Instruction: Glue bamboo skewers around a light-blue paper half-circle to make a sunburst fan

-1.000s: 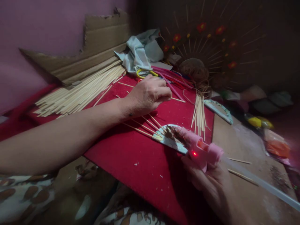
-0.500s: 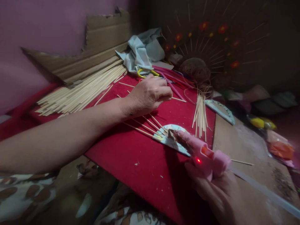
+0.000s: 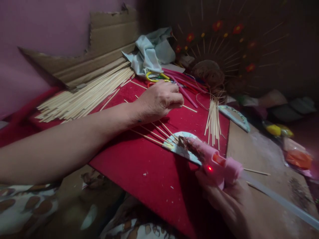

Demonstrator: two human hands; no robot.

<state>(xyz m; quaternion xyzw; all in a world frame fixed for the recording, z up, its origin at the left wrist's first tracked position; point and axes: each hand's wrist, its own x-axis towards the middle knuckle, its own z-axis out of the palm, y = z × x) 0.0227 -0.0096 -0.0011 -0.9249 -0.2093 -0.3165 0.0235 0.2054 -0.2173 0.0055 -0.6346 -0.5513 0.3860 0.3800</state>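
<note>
Two hands [image 3: 160, 99] [image 3: 228, 199], one glue gun [image 3: 216, 164], two half-discs [image 3: 183, 152] [image 3: 235, 119]
One stick pile [image 3: 87, 94] lies at ten o'clock, one bundle [image 3: 212, 118] at three; four sticks [image 3: 156, 135] reach one half-disc.

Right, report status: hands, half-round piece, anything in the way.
Left hand holding thin stick; right hand gripping pink glue gun. Half-round piece on red surface, sticks fanned from one end, nozzle over it. Possible snag: yellow-handled scissors close to left hand.

Pink glue gun [image 3: 216, 176]: showing a red light [image 3: 210, 168], but not one readable letter!
Half-round piece [image 3: 175, 147]: patterned, yes, without legible lettering.
Cardboard [image 3: 112, 31]: bearing no readable print either.
Plastic packets [image 3: 297, 157]: too dim and blurred for any label.
</note>
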